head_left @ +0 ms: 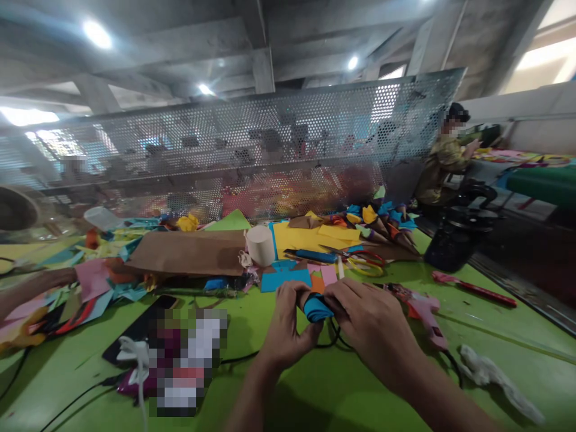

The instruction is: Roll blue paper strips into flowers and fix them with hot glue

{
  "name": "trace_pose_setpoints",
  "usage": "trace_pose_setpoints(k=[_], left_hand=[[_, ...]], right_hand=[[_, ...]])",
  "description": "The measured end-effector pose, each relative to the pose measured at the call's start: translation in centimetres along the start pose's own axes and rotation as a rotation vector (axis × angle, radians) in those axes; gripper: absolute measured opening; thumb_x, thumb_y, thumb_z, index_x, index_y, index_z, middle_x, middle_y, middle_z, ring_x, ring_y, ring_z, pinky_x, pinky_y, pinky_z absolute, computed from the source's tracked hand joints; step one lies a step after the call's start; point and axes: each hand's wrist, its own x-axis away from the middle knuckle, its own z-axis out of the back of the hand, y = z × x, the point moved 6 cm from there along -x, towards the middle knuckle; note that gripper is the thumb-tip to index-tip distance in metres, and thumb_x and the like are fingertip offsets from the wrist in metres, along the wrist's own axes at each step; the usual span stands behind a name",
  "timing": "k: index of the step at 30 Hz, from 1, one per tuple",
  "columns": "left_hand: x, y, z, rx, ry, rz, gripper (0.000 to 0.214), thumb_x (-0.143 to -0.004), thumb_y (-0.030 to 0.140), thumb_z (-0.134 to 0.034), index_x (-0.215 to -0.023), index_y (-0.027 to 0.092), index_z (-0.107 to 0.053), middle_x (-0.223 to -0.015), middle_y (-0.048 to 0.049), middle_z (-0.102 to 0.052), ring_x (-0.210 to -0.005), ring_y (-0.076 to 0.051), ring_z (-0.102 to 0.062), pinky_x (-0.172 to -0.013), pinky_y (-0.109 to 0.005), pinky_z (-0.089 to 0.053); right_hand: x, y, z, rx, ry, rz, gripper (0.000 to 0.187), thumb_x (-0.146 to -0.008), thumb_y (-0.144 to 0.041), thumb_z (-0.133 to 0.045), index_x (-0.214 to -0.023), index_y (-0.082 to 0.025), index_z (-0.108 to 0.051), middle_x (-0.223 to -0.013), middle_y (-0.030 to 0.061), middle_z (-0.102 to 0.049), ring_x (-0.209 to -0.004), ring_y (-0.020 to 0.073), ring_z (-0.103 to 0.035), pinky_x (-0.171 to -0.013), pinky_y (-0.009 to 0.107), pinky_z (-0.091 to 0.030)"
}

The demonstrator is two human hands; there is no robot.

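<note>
Between my two hands is a small blue rolled paper piece point(318, 308), its folded layers facing me. My left hand point(288, 330) curls round its left side, fingers behind and thumb below. From the right, my right hand point(371, 318) pinches it with bent fingers. Some brown material shows beside the blue, partly hidden by my fingers. Just beyond my hands lie blue paper pieces point(284, 279) and a pink paper square point(329, 274). To the right of my right hand is a pink glue gun point(427, 315) with a black cord.
Scissors point(366, 264), a blue cutter knife point(315, 256), a white tape roll point(260, 246) and brown paper point(193, 252) lie farther back. Paper cones point(382, 225) are heaped behind. A black mug point(459, 237) stands right; a phone point(139, 327) lies left. Another person's hand point(58, 279) reaches in left.
</note>
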Motion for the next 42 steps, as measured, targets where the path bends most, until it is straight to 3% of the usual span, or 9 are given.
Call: trace_pose_setpoints(k=[6,18,32,42], left_hand=[[-0.1,0.0,0.0,-0.014,0.002,-0.010,0.036,-0.088,0.039,-0.054,-0.117,0.022,-0.042,-0.105,-0.0070,-0.048,-0.099,-0.025,-0.047,-0.089,-0.040,-0.041],[-0.2,0.5,-0.2,-0.071,-0.009,-0.042,0.035,-0.086,0.038,-0.054,-0.114,0.022,-0.042,-0.101,-0.0062,-0.050,-0.093,-0.023,-0.046,-0.086,-0.039,-0.038],[-0.3,0.6,-0.2,-0.070,-0.023,-0.041,0.031,-0.088,0.041,-0.052,-0.111,0.022,-0.044,-0.103,-0.0067,-0.051,-0.095,-0.024,-0.047,-0.085,-0.039,-0.038],[-0.2,0.7,-0.2,-0.061,-0.033,-0.034,0.030,-0.088,0.039,-0.053,-0.111,0.022,-0.044,-0.099,-0.0052,-0.049,-0.093,-0.023,-0.046,-0.086,-0.038,-0.037]], right_hand=[[-0.4,-0.3,0.0,0.044,-0.055,0.057,0.022,-0.079,0.000,-0.053,-0.082,-0.020,-0.062,-0.074,0.0013,-0.065,-0.062,0.0165,-0.055,-0.061,0.030,-0.030],[-1.5,-1.1,0.1,0.149,-0.162,0.127,0.021,-0.076,0.001,-0.055,-0.077,-0.020,-0.057,-0.071,0.0018,-0.064,-0.058,0.0161,-0.052,-0.058,0.031,-0.025],[-1.3,-0.6,-0.3,0.125,-0.129,0.120,0.016,-0.084,-0.005,-0.055,-0.078,-0.019,-0.059,-0.073,0.0019,-0.063,-0.057,0.0154,-0.050,-0.059,0.031,-0.026],[-1.4,-0.4,0.1,0.060,-0.083,0.146,0.022,-0.079,0.001,-0.049,-0.075,-0.019,-0.055,-0.067,0.0009,-0.059,-0.058,0.0155,-0.047,-0.060,0.030,-0.025]])
